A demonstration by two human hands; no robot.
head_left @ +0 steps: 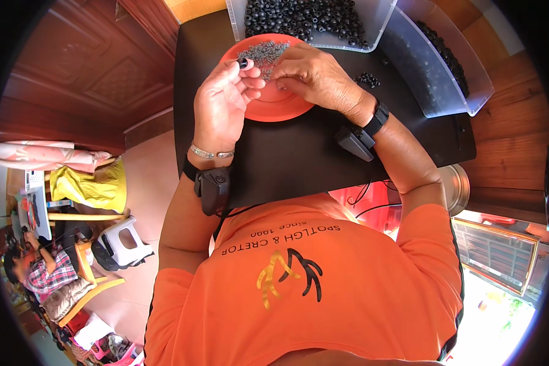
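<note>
Between the thumb and forefinger of my left hand is a small black ring-shaped part, its hollow end showing. My right hand is over the red plate, thumb and fingertips pinched together close to the small grey metal pieces heaped there. Whatever my right fingertips hold, if anything, is too small to make out. Both hands are above the plate, a short gap between them.
A clear bin of many black parts stands at the back of the dark table. Another clear bin is at the right, near a small pile of black parts. A person sits far left, near a white stool.
</note>
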